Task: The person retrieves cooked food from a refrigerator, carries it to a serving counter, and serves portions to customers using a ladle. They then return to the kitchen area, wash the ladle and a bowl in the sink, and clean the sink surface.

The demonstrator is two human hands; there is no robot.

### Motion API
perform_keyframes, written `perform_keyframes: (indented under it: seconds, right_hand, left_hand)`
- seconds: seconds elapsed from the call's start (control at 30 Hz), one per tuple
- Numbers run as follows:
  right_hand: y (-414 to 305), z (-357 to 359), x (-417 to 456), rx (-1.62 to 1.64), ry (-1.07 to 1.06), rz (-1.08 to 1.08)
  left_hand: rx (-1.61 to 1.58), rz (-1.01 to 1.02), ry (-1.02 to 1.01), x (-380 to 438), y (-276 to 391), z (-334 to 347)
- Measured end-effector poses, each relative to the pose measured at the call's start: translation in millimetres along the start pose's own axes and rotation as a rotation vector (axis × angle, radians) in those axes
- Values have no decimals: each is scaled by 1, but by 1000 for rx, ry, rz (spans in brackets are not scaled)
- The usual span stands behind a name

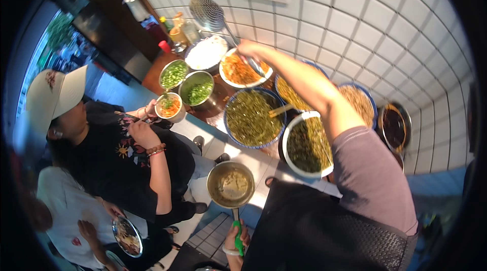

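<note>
My left hand grips the green handle of a metal saucepan. Some pale residue shows inside the pan, which is held low in front of me. My right arm reaches across the counter, and my right hand is closed on the metal handle of a perforated skimmer. The skimmer's head is raised near the tiled wall, above a plate of white shreds. Beneath my right hand sits a white bowl of shredded orange vegetables; the lower end of the handle overlaps it in view.
Chopped greens fill two metal containers. A blue-rimmed bowl of green shreds, a white bowl and a dark sauce pot line the counter. A capped person holds a filled cup; another person holds a metal plate.
</note>
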State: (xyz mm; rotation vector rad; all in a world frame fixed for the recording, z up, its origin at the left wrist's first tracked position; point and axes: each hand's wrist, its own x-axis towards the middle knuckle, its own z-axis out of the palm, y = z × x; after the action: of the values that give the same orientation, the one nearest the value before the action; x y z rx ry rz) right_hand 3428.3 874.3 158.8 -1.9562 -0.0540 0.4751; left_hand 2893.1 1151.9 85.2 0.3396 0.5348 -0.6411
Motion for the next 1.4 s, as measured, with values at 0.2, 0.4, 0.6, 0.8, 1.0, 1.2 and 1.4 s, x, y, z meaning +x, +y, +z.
perform_keyframes:
  seconds: [0.2,0.4,0.6,0.8,1.0,1.2,1.4]
  right_hand:
    - [-19,-35,-207,1223,-376,-20]
    - [29,-3,-480,1295,-157,-66]
    - [44,89,-745,1622,32,-252]
    - [57,206,-898,1712,591,-478]
    - [98,265,-972,1691,851,-686]
    - [155,294,-1052,1705,1182,-864]
    - [210,279,-1129,1713,1489,-916]
  left_hand:
    - [91,-123,-159,0,6,-12]
    - [163,-371,-345,-5,3,-5]
    - [316,-666,-510,-14,-45,32]
    - [526,-1113,-608,9,-147,80]
    - [782,-1472,-612,29,-284,113]
    - [1061,-1733,-634,27,-472,137]
    - [1192,-1899,-487,22,-620,146]
